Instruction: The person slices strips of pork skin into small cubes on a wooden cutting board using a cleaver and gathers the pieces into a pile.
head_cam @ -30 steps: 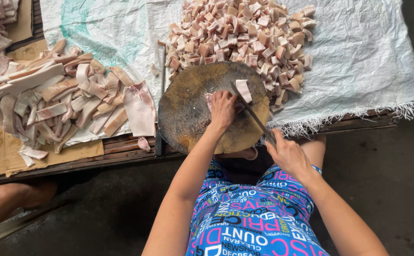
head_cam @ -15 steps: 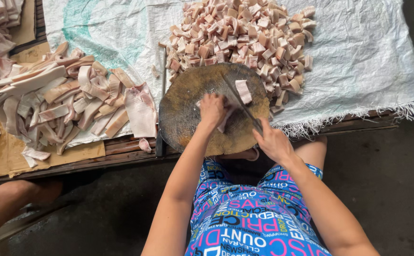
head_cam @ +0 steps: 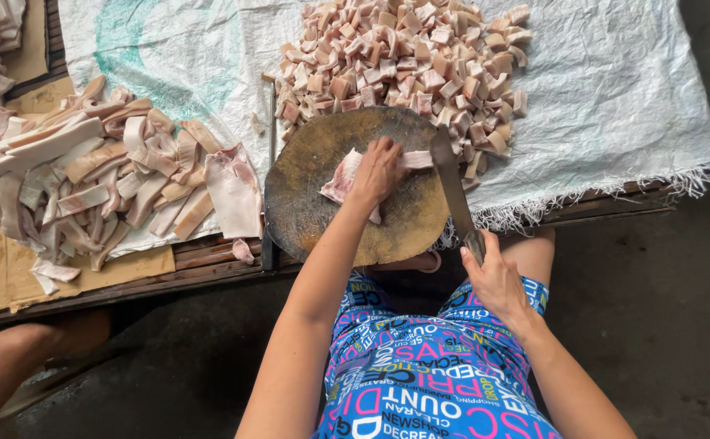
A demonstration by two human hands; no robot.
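**Pork strip pinned on round block, cleaver at its end**

Spread across the wooden desk (head_cam: pixel 209 272): a white woven sack sheet (head_cam: pixel 615 97), frayed along its near edge, with a faint green round print at the upper left. Heaped on the sheet's far middle, a pile of cut pinkish cubes (head_cam: pixel 408 61). To the left, a mound of long uncut strips (head_cam: pixel 95 175), partly over brown cardboard (head_cam: pixel 78 272). In the centre, a round, dark, worn chopping block (head_cam: pixel 306 187), overhanging the desk's near edge. Lying across the block, a pale pink strip of meat (head_cam: pixel 343 175). Pressed down on that strip, the left hand (head_cam: pixel 378 169), fingers bent and closed over it. Just right of the strip's end, a cleaver (head_cam: pixel 451 183), blade laid on the block's right edge. Wrapped tight round the cleaver's handle, the right hand (head_cam: pixel 497 280), near the blue printed lap. At bottom left, another person's bare limb (head_cam: pixel 21 366).
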